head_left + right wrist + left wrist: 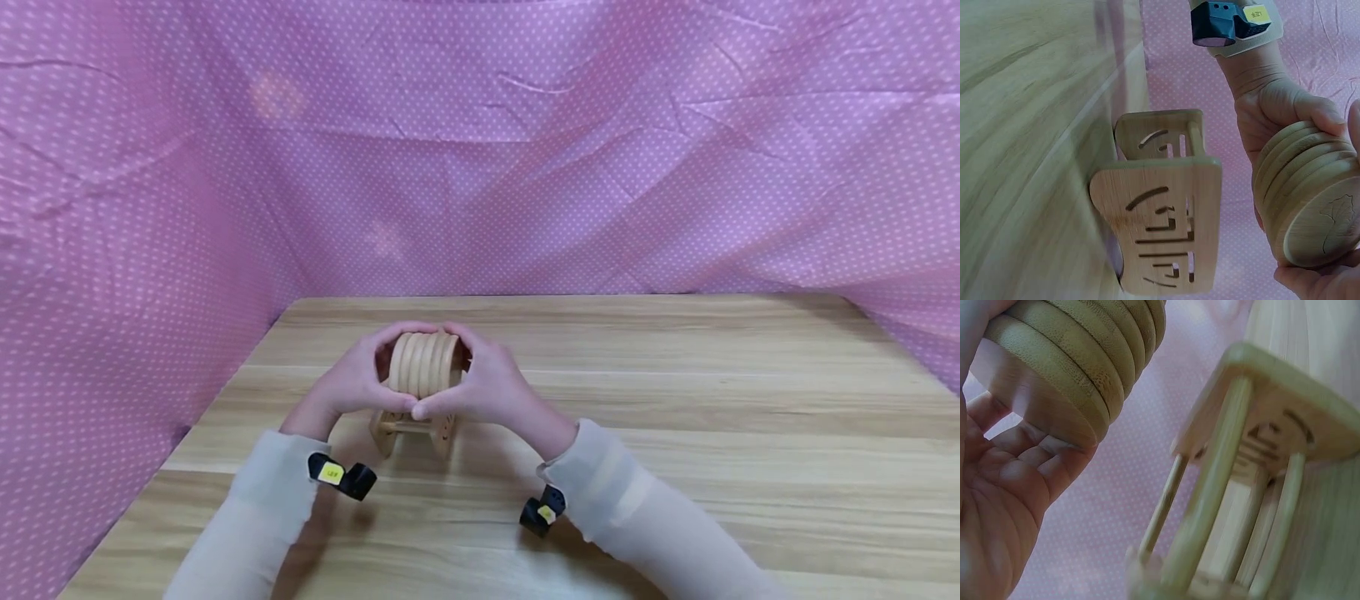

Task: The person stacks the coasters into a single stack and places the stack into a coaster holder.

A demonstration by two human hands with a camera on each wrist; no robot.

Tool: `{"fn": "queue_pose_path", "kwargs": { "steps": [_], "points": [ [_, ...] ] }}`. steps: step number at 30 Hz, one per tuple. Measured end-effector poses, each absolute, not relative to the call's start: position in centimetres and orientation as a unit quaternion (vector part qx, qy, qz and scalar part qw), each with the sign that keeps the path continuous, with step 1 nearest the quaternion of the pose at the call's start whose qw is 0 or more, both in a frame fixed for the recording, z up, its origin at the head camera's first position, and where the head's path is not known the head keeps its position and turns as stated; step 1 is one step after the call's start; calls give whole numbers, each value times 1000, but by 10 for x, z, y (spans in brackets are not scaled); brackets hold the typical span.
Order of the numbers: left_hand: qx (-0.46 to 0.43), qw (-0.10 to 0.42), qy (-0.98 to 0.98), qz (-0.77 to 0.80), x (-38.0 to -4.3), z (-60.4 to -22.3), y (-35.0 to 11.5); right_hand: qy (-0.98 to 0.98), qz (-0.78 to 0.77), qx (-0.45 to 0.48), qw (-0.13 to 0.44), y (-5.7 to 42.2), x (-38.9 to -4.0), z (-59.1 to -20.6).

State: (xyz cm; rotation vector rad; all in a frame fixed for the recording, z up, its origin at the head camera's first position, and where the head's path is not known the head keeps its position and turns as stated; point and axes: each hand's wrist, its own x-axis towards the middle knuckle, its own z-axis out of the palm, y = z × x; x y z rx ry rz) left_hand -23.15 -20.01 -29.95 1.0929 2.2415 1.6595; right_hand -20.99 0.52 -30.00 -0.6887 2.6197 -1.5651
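Several round wooden coasters (pixel 424 367) are held together as a stack turned on its side, between both hands. My left hand (pixel 348 379) grips the left end, with fingers over the far side and thumb along the near side. At the opposite end, my right hand (pixel 491 379) grips it the same way, and the two thumbs meet below. A leaf outline is carved on the end coaster (pixel 1332 219) in the right wrist view. Just beneath the stack, apart from it, a wooden coaster rack (pixel 1160 231) with slotted side panels and round rods stands on the table.
The wood-grain table (pixel 675 467) stretches out on both sides of the rack. Pink polka-dot cloth (pixel 525 167) hangs behind the table and along its left side. Black wrist cameras (pixel 358 482) sit on both sleeves, close above the tabletop.
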Motion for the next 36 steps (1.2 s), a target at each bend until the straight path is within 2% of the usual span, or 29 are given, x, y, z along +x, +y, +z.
{"fn": "queue_pose_path", "kwargs": {
  "steps": [13, 24, 36],
  "points": [
    [377, 86, 720, 576, -238, -311, -225, 817, -534, -213, 31, -21, -210, -309],
    [337, 77, 750, 564, -241, -327, -230, 806, -541, -238, 31, -27, -223, -327],
    [300, 36, 823, 481, -236, -332, -226, 821, -481, -306, 22, -20, -235, -337]
  ]
}}
